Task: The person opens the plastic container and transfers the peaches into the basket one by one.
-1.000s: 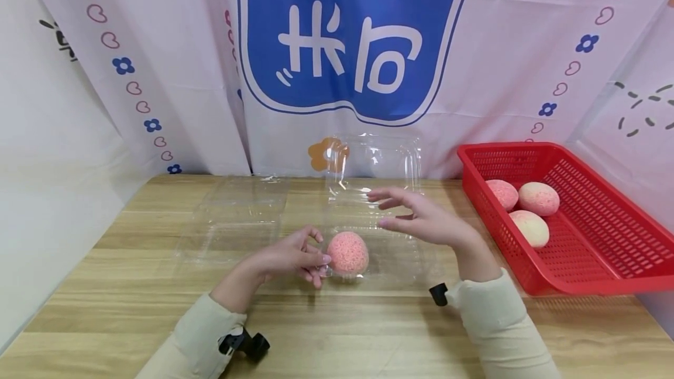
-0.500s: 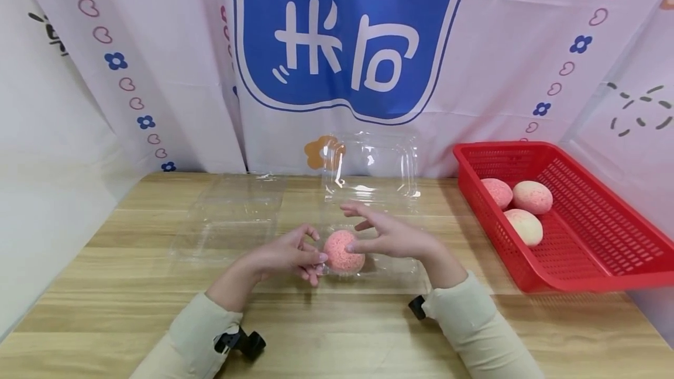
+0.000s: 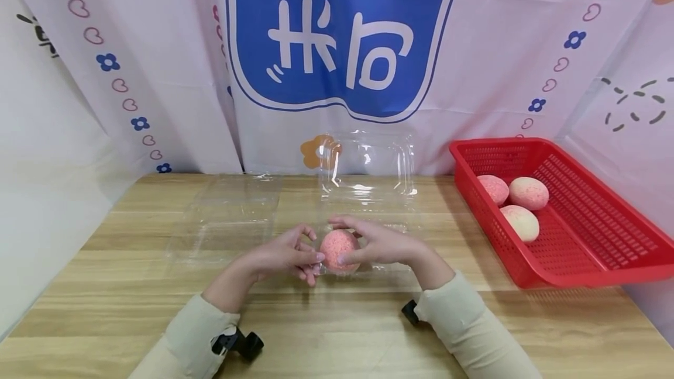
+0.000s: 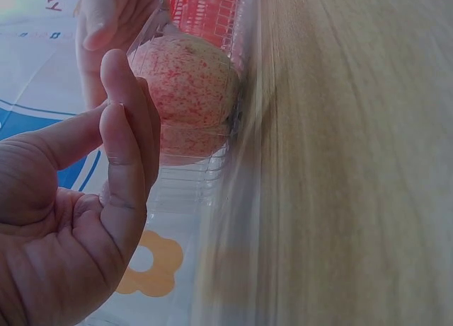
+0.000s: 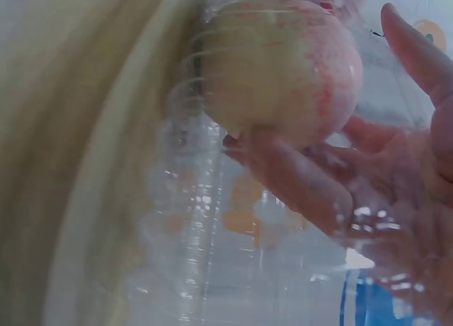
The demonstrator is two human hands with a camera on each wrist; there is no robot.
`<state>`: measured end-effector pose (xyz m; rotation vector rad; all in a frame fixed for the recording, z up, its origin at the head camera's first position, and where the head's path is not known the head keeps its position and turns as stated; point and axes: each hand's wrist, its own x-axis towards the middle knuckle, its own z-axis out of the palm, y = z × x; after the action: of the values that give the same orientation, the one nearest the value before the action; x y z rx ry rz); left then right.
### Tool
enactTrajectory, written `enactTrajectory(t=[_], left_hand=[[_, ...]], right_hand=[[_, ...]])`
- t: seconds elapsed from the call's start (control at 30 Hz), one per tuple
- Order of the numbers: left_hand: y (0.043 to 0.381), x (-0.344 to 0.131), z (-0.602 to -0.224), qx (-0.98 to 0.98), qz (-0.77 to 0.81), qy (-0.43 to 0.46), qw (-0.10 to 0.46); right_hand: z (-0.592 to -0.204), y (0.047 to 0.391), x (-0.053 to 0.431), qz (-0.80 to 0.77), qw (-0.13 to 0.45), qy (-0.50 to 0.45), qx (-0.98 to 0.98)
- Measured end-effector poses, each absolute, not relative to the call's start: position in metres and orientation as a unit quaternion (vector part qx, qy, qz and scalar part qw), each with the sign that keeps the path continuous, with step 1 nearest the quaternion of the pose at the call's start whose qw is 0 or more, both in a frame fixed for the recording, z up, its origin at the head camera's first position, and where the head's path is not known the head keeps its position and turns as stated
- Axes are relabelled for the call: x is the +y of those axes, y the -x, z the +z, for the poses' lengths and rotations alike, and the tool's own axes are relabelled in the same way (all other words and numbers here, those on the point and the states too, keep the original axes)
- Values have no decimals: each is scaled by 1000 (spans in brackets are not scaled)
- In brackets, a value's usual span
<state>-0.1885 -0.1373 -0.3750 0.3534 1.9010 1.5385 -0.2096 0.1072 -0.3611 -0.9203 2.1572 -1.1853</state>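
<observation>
A pink speckled peach [image 3: 339,250] sits at the left front of a hinged clear plastic box [image 3: 381,274] whose lid stands raised behind. My left hand [image 3: 286,255] pinches the box's left edge, close beside the peach, with thumb and finger meeting in the left wrist view. My right hand [image 3: 387,243] curves round the peach from the right, thumb in front and fingers behind. Seen in the right wrist view, its fingers [image 5: 301,174] lie against the pale side of the peach [image 5: 283,64], while the thumb is spread off its surface.
At the right a red perforated basket [image 3: 595,279] holds three pink and cream peaches [image 3: 520,223]. A second clear plastic box [image 3: 223,233] lies at the left on the wooden table [image 3: 316,332]. A printed cloth [image 3: 174,45] hangs behind.
My right hand has moved left and down from over the box's right part to curve round the peach. The left hand has kept its place at the box's edge.
</observation>
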Motion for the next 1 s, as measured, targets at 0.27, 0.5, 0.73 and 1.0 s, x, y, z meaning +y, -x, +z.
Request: enactTrajectory(t=[0.27,0.5,0.73,1.0], left_hand=[[189,-137,-375,727,586,-142,330],[188,-138,-376,730,583,-141,326],[190,-138,-378,719,593,-148,332],[191,-138,-378,714,595,-151,335]], right_hand=[[-368,210,104,-425,270,317,803],[-370,212,101,-426,266,317,805],[-371,211,101,-427,265,312,806],[-370,213,101,-424,256,312,811]])
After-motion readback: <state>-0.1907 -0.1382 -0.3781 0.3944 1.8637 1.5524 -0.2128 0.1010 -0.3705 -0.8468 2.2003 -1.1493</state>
